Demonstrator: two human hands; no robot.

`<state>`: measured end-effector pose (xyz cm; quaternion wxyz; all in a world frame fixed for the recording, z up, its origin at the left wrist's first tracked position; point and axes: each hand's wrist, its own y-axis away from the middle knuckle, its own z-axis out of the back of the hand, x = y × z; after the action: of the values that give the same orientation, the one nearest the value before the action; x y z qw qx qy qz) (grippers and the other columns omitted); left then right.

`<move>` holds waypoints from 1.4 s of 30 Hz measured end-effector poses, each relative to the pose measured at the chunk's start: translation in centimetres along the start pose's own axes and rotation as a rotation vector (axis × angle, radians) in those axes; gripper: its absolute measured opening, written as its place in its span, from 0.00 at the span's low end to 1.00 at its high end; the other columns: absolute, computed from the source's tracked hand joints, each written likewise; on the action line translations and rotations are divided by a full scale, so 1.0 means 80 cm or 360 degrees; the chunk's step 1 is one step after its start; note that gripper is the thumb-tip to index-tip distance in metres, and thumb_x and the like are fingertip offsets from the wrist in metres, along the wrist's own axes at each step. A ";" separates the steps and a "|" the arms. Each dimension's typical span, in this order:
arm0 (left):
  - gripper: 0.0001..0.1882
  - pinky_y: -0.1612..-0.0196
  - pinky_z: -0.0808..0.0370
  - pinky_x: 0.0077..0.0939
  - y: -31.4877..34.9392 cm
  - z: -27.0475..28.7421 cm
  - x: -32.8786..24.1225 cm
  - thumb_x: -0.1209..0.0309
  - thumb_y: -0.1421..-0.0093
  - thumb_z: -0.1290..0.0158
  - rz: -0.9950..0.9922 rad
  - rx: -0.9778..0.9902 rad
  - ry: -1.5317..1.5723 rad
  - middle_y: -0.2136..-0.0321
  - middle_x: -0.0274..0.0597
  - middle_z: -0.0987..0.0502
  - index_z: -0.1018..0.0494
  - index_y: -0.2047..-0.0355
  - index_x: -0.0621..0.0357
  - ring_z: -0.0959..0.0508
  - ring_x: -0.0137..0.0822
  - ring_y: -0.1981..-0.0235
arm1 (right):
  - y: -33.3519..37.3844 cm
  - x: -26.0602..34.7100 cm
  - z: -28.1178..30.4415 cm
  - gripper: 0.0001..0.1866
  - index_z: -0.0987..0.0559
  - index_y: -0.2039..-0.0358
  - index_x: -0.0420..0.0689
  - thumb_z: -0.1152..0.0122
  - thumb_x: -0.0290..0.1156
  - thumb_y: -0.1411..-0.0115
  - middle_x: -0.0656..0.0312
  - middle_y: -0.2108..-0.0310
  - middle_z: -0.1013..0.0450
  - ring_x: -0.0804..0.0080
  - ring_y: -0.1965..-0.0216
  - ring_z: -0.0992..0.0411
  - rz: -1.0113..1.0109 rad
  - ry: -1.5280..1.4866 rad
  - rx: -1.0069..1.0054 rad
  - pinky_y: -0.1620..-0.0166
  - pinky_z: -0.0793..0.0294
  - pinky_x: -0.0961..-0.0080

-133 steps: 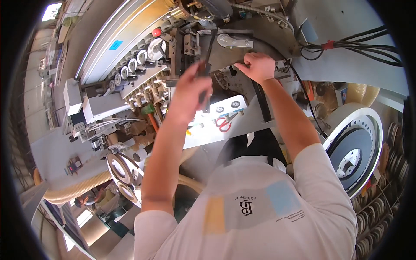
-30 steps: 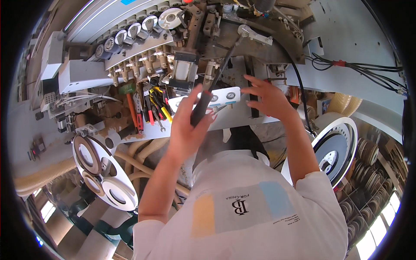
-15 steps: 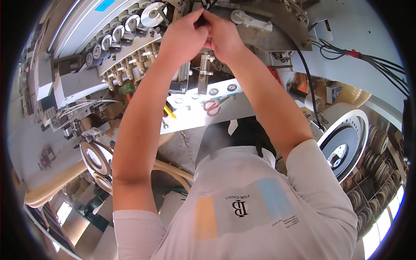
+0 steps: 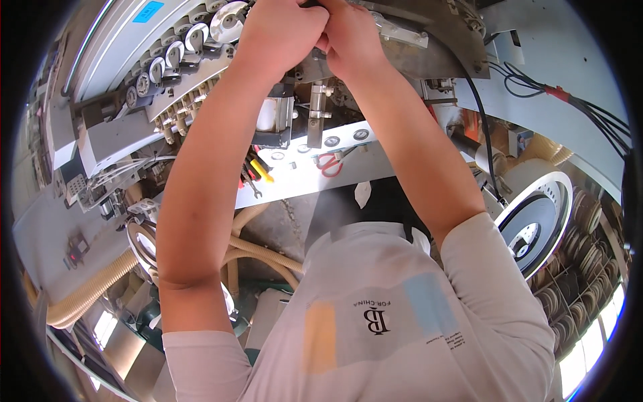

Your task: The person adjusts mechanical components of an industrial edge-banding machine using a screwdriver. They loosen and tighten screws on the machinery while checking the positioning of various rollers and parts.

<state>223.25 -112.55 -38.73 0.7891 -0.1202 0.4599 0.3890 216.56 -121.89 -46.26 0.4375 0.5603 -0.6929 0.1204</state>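
At the top edge, my left hand (image 4: 287,35) is closed, its fingers curled inward against the other hand. My right hand (image 4: 355,41) is closed too, its thumb side touching the left. Something dark shows between the fingertips at the picture's edge, too little of it to name. Both hands are over a machine's metal parts. Just below them stand a metal block (image 4: 318,107) with fittings and a dark-framed bracket (image 4: 276,117). To the right of my right hand is a flat metal arm (image 4: 405,32).
A white panel (image 4: 295,184) nearer me carries round gauges, red-handled scissors (image 4: 329,165) and a yellow-handled tool (image 4: 262,170). Rollers (image 4: 195,38) line the left. A black cable (image 4: 483,127) hangs at right, near a large round reel (image 4: 532,231). Ribbed hoses (image 4: 268,254) run below.
Both hands have moved up toward the top edge, still together. The view has shifted slightly, and more of the bracket and the tools beside my left forearm shows.
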 end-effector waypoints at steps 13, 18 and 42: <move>0.14 0.68 0.15 0.30 -0.008 0.019 -0.006 0.79 0.40 0.52 0.0024 0.0184 0.0348 0.73 0.51 0.17 0.19 0.59 0.72 0.14 0.40 0.73 | -0.027 -0.004 -0.029 0.15 0.19 0.61 0.36 0.44 0.36 0.29 0.55 0.69 0.22 0.70 0.76 0.24 -0.0039 -0.0277 -0.0468 0.83 0.34 0.76; 0.14 0.70 0.16 0.32 -0.027 0.012 -0.037 0.78 0.41 0.51 0.0114 0.0093 -0.0136 0.74 0.56 0.16 0.19 0.61 0.72 0.14 0.42 0.77 | -0.059 -0.017 -0.015 0.14 0.19 0.65 0.38 0.44 0.36 0.29 0.59 0.75 0.26 0.70 0.82 0.29 -0.0050 -0.0623 -0.0419 0.85 0.39 0.75; 0.16 0.59 0.19 0.38 -0.031 0.022 0.003 0.71 0.41 0.49 -0.0089 0.0074 -0.0321 0.69 0.59 0.16 0.17 0.57 0.62 0.14 0.50 0.66 | -0.048 -0.024 -0.030 0.11 0.22 0.59 0.37 0.44 0.32 0.33 0.53 0.66 0.22 0.66 0.65 0.20 0.0037 -0.0431 -0.0465 0.66 0.16 0.67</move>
<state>226.24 -113.12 -38.40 0.8445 -0.0750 0.3836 0.3661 221.02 -120.34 -47.52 0.4156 0.4938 -0.7620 -0.0528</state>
